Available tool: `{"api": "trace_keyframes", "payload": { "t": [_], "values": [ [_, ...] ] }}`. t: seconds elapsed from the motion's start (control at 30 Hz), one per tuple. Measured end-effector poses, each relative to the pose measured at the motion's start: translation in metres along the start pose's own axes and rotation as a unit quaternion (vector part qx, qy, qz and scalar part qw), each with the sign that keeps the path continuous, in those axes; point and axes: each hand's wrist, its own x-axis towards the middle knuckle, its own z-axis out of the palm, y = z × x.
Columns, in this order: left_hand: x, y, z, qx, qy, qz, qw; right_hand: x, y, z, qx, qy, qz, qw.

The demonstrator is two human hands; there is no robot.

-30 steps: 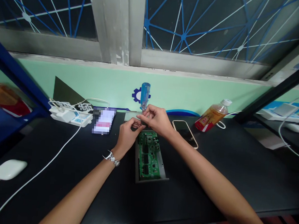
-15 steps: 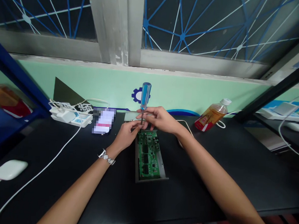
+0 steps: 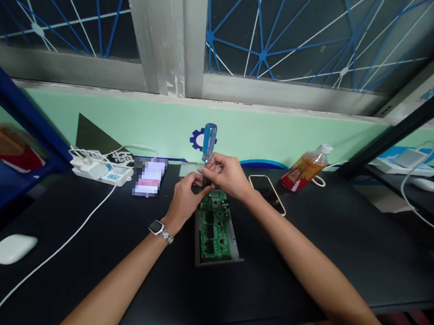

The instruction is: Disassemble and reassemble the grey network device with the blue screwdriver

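Observation:
A screwdriver (image 3: 210, 138) with a clear blue handle stands nearly upright over the far end of a green circuit board (image 3: 214, 226). The board lies in a shallow metal case (image 3: 197, 248) on the black desk. My right hand (image 3: 228, 175) is closed around the screwdriver just below its handle. Beside the lower shaft, my left hand (image 3: 187, 195) is closed in a pinch at the far edge of the board. What its fingertips hold is hidden, and so is the screwdriver's tip.
A lit phone (image 3: 151, 176) lies left of my hands, beside a white power strip (image 3: 105, 170) with cables. To the right are a dark phone (image 3: 269, 193) with a pale edge and a tilted drink bottle (image 3: 304, 167). A white charging case (image 3: 12, 248) sits at far left.
My right hand has shifted slightly and turned around the screwdriver, uncovering more of the dark phone. My left wrist has rolled, showing the watch face. The board has stayed in place.

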Motion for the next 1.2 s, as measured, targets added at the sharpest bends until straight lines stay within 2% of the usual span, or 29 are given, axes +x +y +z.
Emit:
{"api": "trace_keyframes", "payload": {
  "t": [0.13,0.27,0.37,0.47,0.57,0.63,0.77,0.93,1.03,1.1,1.2],
  "values": [
    [0.002,0.002,-0.002,0.014,0.002,0.016,1.0,-0.001,0.003,0.007,-0.017,0.05,-0.013,0.999],
    [0.003,0.002,-0.005,-0.012,-0.007,-0.006,1.0,0.0,0.004,0.01,-0.017,0.067,0.002,0.998],
    [0.005,-0.002,-0.007,-0.06,-0.029,-0.04,0.997,0.0,0.001,0.005,0.012,0.022,0.025,0.999],
    [0.006,-0.006,-0.01,-0.114,-0.071,-0.062,0.989,0.002,-0.004,-0.005,0.068,-0.063,0.034,0.995],
    [0.008,-0.006,-0.014,-0.135,-0.106,-0.06,0.983,0.003,-0.007,-0.013,0.106,-0.133,0.036,0.985],
    [0.009,-0.003,-0.016,-0.123,-0.12,-0.045,0.984,0.003,-0.006,-0.016,0.11,-0.152,0.031,0.982],
    [0.011,0.002,-0.019,-0.115,-0.155,-0.018,0.981,0.003,-0.005,-0.016,0.09,-0.128,0.012,0.988],
    [0.012,0.001,-0.017,-0.124,-0.168,-0.021,0.978,0.002,-0.006,-0.01,-0.01,-0.035,-0.025,0.999],
    [0.011,-0.001,-0.016,-0.124,-0.17,-0.022,0.977,0.002,-0.004,-0.004,-0.021,0.011,-0.029,0.999],
    [0.011,-0.001,-0.016,-0.122,-0.17,-0.02,0.978,0.002,-0.003,-0.002,-0.001,0.008,-0.026,1.0],
    [0.011,-0.002,-0.017,-0.123,-0.171,-0.018,0.977,0.003,-0.004,-0.005,0.038,-0.034,-0.025,0.998]
  ]
}}
